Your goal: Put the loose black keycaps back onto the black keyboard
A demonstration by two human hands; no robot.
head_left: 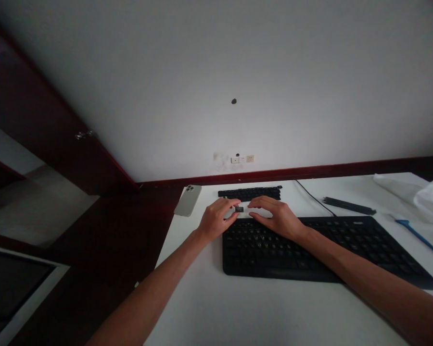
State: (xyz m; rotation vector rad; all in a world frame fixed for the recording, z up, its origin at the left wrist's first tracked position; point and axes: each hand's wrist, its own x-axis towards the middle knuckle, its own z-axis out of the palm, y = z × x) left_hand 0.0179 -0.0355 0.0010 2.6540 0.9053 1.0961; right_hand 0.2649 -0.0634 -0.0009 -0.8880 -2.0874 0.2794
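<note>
The bare front of the white desk lies nearest, with both forearms reaching in over it. A black keyboard sits across the desk, slightly angled, and the right forearm passes above its keys; a few pale spots show among the keys toward its left side.

At the keyboard's upper left edge, the left hand pinches a small dark piece, which looks like a keycap, between thumb and fingertips. The right hand faces it with its grip parted, thumb and fingers spread, the tips just beside the piece but not touching it.

To the right of the keyboard lies a blue-handled tool. Beyond the keyboard, a dark strip rests near its cable, and a white plastic bag covers the far right corner.

Behind the hands, black keycaps stand in close rows. A phone lies at the left edge, its camera lenses upward.

Past the desk, a dark red baseboard runs beneath the grey wall, which carries sockets and a dark hole. A dark red door is on the left.
</note>
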